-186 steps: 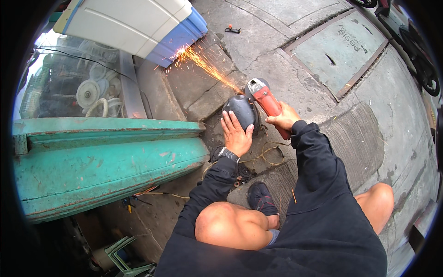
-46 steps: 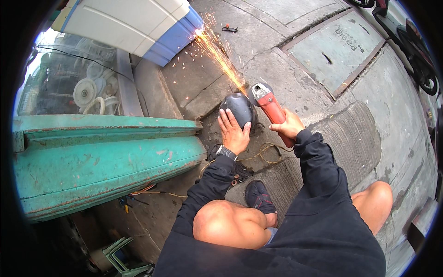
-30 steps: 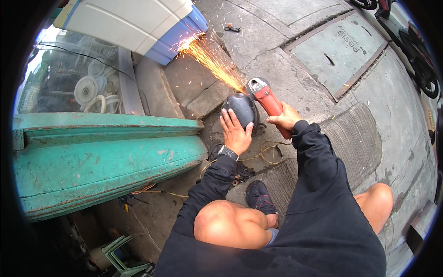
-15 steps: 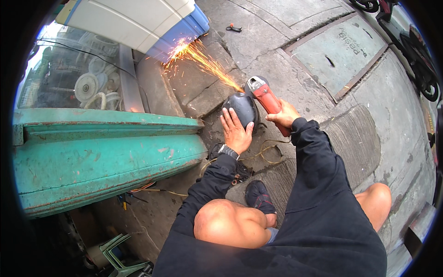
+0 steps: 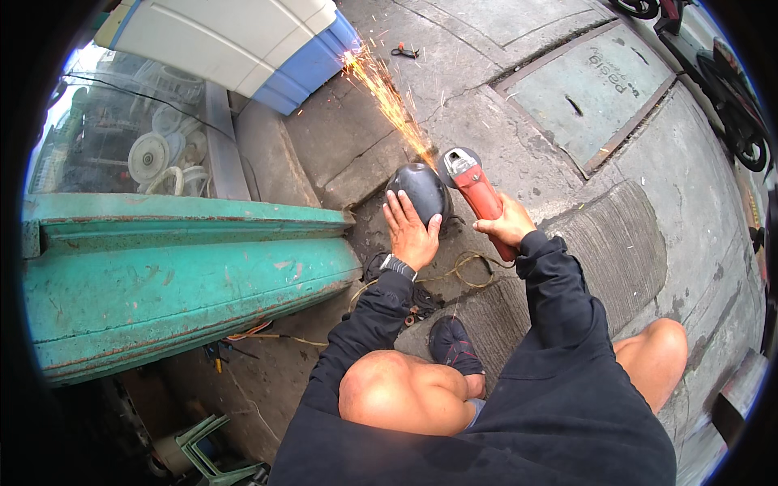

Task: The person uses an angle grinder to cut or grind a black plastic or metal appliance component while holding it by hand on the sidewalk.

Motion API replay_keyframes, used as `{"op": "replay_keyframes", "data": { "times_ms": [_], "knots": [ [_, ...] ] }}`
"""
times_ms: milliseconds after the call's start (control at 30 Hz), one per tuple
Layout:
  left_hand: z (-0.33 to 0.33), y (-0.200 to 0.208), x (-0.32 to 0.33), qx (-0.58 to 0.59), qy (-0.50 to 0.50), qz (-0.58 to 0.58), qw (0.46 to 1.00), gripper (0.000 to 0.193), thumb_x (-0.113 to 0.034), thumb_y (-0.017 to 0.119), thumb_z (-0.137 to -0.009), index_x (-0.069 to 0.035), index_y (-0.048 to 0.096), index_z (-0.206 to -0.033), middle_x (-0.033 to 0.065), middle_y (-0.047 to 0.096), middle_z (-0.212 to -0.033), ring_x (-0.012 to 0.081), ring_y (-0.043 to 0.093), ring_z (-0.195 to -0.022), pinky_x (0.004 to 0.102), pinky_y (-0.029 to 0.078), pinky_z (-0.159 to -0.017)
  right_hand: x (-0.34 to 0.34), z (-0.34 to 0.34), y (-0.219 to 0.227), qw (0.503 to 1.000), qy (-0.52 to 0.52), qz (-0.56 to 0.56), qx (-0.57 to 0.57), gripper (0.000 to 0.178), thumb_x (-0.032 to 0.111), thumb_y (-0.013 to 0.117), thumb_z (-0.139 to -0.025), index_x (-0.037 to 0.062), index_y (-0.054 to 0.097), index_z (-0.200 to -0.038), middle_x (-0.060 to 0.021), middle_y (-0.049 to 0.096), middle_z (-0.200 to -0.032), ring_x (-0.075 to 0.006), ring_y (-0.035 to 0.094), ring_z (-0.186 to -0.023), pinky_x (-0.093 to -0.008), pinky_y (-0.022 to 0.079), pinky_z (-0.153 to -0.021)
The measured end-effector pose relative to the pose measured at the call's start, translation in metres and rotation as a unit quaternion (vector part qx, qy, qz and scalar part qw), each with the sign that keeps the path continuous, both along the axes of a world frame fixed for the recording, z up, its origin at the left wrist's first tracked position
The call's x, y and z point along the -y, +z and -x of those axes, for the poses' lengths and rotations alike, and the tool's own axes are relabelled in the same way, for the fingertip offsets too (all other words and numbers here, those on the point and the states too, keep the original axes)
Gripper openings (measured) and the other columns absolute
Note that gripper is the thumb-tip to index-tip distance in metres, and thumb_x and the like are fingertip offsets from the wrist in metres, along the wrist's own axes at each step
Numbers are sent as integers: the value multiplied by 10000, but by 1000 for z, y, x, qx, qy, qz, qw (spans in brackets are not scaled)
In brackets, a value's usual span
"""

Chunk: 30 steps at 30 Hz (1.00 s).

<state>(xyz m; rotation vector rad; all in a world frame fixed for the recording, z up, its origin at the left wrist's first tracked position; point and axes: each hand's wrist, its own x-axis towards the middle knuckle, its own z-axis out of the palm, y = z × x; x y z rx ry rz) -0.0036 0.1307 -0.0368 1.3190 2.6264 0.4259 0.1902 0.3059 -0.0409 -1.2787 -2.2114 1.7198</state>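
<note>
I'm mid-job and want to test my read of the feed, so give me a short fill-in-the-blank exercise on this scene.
1. The hand gripping the red grinder is the person's ____ one.
2. The other hand lies on a rounded object coloured ____.
3. Bright orange ____ stream toward the white and blue container.

Missing words: right; black; sparks.

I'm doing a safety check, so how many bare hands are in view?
2. The left hand lies spread on the black rounded piece; the right hand grips the red grinder. No others show, though some could be hidden.
</note>
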Motion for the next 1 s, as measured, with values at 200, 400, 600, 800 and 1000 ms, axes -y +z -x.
{"op": "replay_keyframes", "data": {
  "times_ms": [200,400,600,800,1000],
  "knots": [
    [-1,0,-1,-7,-1,0,1000,1003,-496,607,-1022,104,79,-1628,380,64,-1684,603,137,-1528,617,171,-1259,0,3,7,1000,-9,27,9,823,435,909,-700,-36,590,-1295,-262,711,-1178,-369,712,-1088,-444,542,-948],
    [-2,-1,-2,-8,-2,-1,1000,1001,-493,612,-1020,104,88,-1628,381,77,-1682,607,152,-1521,617,177,-1258,-13,19,8,1000,4,20,9,827,430,907,-697,-49,587,-1290,-267,716,-1162,-361,720,-1068,-437,552,-926],
    [-1,-2,0,-12,-5,-14,1000,1004,-501,608,-1021,107,88,-1627,382,76,-1683,607,152,-1522,615,172,-1259,-24,39,8,999,18,24,17,818,427,903,-694,-48,598,-1286,-271,718,-1162,-370,721,-1065,-435,555,-927],
    [-2,-1,-1,-6,-2,-6,1000,1009,-509,600,-1024,111,81,-1627,379,62,-1686,605,141,-1526,612,164,-1262,-32,53,3,999,28,16,16,814,417,898,-700,-44,596,-1299,-272,717,-1173,-377,719,-1076,-434,551,-938],
    [-1,1,0,-9,-3,3,1000,1008,-506,598,-1026,114,77,-1626,383,67,-1682,606,142,-1525,613,168,-1261,-32,51,12,999,32,0,14,780,397,909,-701,-33,601,-1273,-241,723,-1115,-345,722,-1019,-430,552,-901]
  ]
}}
